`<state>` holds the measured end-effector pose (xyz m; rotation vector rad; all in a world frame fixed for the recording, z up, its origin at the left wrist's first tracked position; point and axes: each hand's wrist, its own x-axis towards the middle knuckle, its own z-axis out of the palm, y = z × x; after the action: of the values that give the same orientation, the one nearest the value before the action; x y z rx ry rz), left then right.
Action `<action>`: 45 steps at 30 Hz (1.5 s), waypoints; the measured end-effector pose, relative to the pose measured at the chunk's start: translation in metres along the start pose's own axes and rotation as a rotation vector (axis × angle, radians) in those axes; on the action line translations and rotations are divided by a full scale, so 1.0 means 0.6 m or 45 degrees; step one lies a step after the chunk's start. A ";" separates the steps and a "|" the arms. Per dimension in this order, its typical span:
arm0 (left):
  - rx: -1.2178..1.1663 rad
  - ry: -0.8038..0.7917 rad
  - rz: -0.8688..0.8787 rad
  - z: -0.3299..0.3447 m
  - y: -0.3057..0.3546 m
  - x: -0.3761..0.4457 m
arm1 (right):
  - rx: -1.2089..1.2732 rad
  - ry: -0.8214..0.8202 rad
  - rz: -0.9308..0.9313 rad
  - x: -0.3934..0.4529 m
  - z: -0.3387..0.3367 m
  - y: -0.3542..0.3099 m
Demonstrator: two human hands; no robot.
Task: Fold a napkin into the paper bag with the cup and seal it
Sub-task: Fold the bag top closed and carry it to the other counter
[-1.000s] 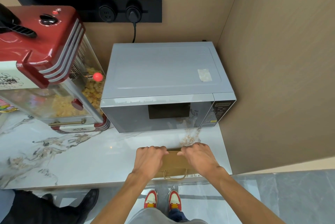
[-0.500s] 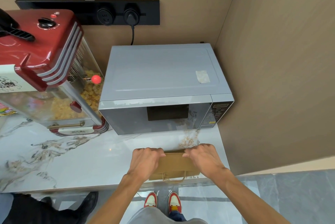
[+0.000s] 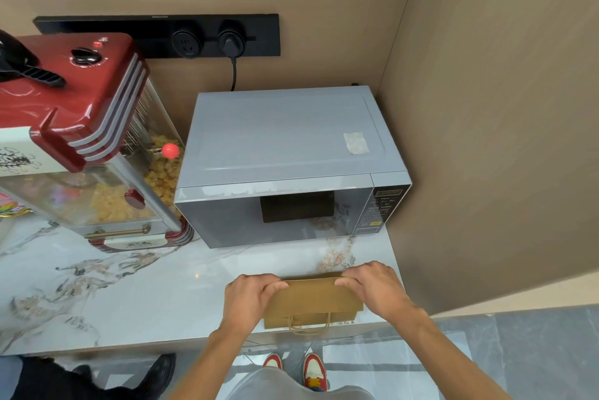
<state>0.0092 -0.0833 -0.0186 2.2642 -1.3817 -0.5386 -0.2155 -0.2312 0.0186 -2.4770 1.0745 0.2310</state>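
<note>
A brown paper bag [image 3: 312, 301] stands at the front edge of the marble counter [image 3: 129, 296], its top flap folded toward me and its twine handle hanging over the near side. My left hand [image 3: 248, 299] pinches the fold's left end. My right hand [image 3: 376, 286] pinches the right end. The cup and the napkin are hidden from view.
A grey microwave [image 3: 285, 166] sits just behind the bag, against the right wall. A red popcorn machine [image 3: 81, 140] fills the left back. Another person's dark shoe [image 3: 155, 373] shows below the counter edge at the left.
My hands have slid apart along the folded top, from near the middle out to the bag's two ends, showing more of the flap.
</note>
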 end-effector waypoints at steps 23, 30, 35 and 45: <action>-0.847 -0.032 -0.475 0.048 -0.037 -0.033 | 1.160 0.193 0.431 -0.016 0.105 0.030; -0.871 0.220 -0.573 0.038 -0.010 -0.017 | 0.961 0.374 0.479 -0.001 0.087 0.028; -0.848 0.327 -0.496 -0.007 0.012 -0.004 | 0.888 0.555 0.496 0.008 0.036 0.005; -1.026 0.253 -0.200 -0.172 0.044 0.035 | 1.134 0.619 0.186 -0.002 -0.123 -0.047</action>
<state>0.0539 -0.0964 0.0795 1.6985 -0.6994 -0.7333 -0.1968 -0.2460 0.0938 -1.6631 1.1886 -0.6981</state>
